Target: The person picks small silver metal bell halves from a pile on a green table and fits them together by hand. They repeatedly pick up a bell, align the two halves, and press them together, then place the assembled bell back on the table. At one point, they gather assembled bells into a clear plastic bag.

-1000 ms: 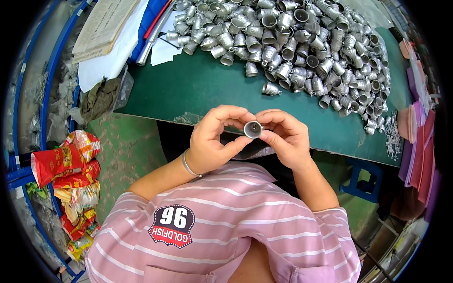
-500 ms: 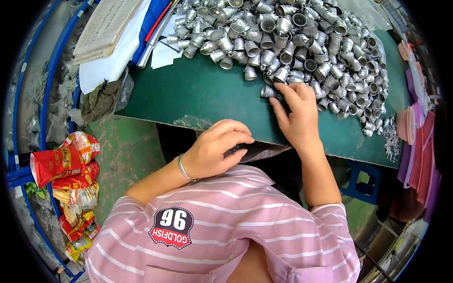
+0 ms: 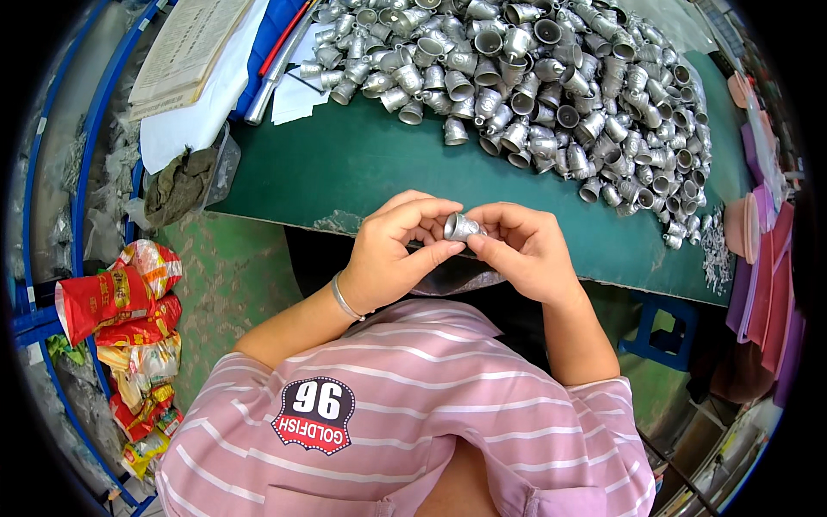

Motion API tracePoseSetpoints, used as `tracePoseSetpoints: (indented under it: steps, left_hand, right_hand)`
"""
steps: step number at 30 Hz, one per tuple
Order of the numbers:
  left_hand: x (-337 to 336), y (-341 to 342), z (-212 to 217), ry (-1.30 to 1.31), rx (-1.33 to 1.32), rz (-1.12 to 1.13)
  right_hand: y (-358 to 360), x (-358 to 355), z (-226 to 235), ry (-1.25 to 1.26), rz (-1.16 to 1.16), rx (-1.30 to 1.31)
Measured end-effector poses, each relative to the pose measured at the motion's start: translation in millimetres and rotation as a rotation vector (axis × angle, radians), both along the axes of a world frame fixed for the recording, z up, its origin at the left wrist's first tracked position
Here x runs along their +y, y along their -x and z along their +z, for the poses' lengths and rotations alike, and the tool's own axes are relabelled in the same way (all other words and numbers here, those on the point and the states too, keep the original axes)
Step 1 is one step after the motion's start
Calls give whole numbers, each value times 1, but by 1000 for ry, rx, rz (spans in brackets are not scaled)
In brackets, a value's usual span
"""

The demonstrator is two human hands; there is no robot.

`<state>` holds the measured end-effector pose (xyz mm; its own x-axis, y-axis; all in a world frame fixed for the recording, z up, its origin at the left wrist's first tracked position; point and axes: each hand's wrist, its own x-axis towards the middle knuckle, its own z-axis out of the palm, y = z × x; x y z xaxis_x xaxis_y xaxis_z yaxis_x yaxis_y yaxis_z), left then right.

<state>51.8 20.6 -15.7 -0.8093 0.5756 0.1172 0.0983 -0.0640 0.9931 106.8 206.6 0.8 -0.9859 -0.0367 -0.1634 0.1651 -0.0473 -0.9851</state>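
Just over the table's near edge, a small silver-grey metal bell [image 3: 459,227] lies on its side between my two hands, its open mouth toward the left. My right hand [image 3: 525,246] pinches it at its right end with thumb and fingers. My left hand [image 3: 401,241], with a bangle on the wrist, closes round the mouth end, thumb below and forefinger above. Parts of the bell are covered by my fingertips. Farther off, a large heap of similar bells [image 3: 568,116] spreads over the green table [image 3: 310,168].
Papers [image 3: 185,60], a red pen [image 3: 284,39] and a plastic box with a grey cloth [image 3: 181,185] are at the left. Small pale pieces [image 3: 715,254] lie by pink and purple bins [image 3: 762,267] at the right. Red snack bags [image 3: 103,302] hang beside blue shelving.
My right hand has brought a bell from the heap's near edge back toward me. My left hand has moved slightly right and up to meet it, and both now hold it.
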Motion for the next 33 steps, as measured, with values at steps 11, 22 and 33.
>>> tracePoseSetpoints:
  steps: [11,22,33]
  left_hand:
    - [-1,-3,-3,-144,-214,-3]
    - [-5,-1,-3,-116,-31,-19]
    - [-4,-1,-1,-69,240,74]
  right_hand:
    - [5,-1,3,-438,10,506]
    - [0,-6,-10,-58,-21,288]
    - [2,-3,-7,-243,20,470]
